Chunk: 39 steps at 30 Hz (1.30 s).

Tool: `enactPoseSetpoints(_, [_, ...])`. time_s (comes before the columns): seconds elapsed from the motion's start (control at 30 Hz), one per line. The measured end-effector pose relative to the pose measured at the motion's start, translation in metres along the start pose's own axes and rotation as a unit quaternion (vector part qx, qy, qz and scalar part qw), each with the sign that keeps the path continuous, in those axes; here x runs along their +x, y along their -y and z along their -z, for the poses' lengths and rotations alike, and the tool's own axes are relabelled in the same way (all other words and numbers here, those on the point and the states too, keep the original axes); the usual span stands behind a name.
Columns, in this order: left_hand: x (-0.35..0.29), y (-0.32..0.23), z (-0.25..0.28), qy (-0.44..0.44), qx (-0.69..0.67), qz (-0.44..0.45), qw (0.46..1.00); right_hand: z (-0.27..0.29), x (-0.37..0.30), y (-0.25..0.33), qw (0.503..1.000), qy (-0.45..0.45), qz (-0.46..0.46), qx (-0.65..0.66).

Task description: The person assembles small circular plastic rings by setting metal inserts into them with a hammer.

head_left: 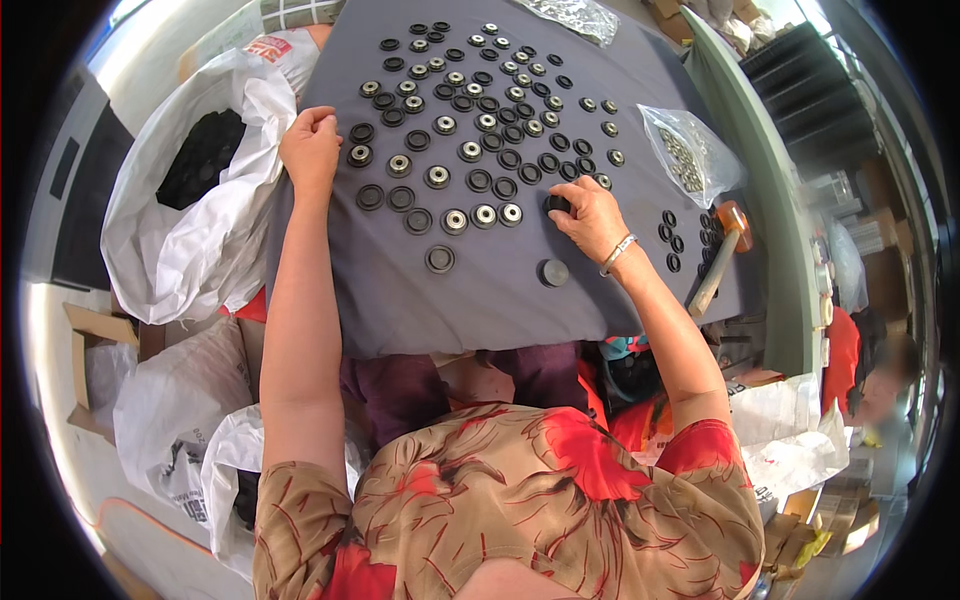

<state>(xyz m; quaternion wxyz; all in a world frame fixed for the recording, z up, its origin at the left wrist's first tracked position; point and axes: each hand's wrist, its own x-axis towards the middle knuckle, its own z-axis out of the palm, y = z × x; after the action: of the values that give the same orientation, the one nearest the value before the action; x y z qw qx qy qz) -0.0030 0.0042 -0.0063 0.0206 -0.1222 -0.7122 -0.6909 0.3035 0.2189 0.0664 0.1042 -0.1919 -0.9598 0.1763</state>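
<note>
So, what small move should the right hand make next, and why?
Probably set the black round part down at the end of the nearest row. The right hand pinches it just past the last silver-centred disc there, while the left hand rests closed on the grey cloth.

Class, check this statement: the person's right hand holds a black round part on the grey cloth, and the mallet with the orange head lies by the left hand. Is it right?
Not quite. The head view shows the mallet lying near the right hand, not the left hand. The right hand does hold a black round part on the grey cloth.
</note>
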Motion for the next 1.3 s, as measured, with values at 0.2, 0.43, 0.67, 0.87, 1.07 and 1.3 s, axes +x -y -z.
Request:
enactPoseSetpoints(0.2, [0.003, 0.000, 0.001, -0.010, 0.004, -0.006, 1.000, 0.000, 0.014, 0.001, 0.999, 0.019, -0.010, -0.043])
enactPoseSetpoints(0.43, [0.001, 0.001, 0.002, -0.010, 0.005, -0.011, 1.000, 0.009, -0.006, 0.000, 0.995, 0.040, -0.020, -0.094])
enactPoseSetpoints(0.67, [-0.001, -0.004, -0.001, -0.019, -0.002, -0.003, 1.000, -0.013, -0.013, 0.088, 0.981, 0.012, 0.195, 0.000])
enactPoseSetpoints(0.87, [0.000, -0.004, -0.004, -0.024, 0.015, -0.011, 1.000, -0.064, -0.024, 0.117, 0.972, 0.057, 0.207, -0.094])
enactPoseSetpoints(1.07, [0.002, 0.003, 0.000, -0.035, 0.041, -0.011, 0.998, -0.054, -0.026, 0.124, 0.970, 0.064, 0.215, 0.095])
enactPoseSetpoints(1.3, [0.004, 0.005, -0.002, -0.036, 0.046, -0.022, 0.998, -0.043, -0.044, 0.115, 0.984, 0.060, 0.164, 0.038])
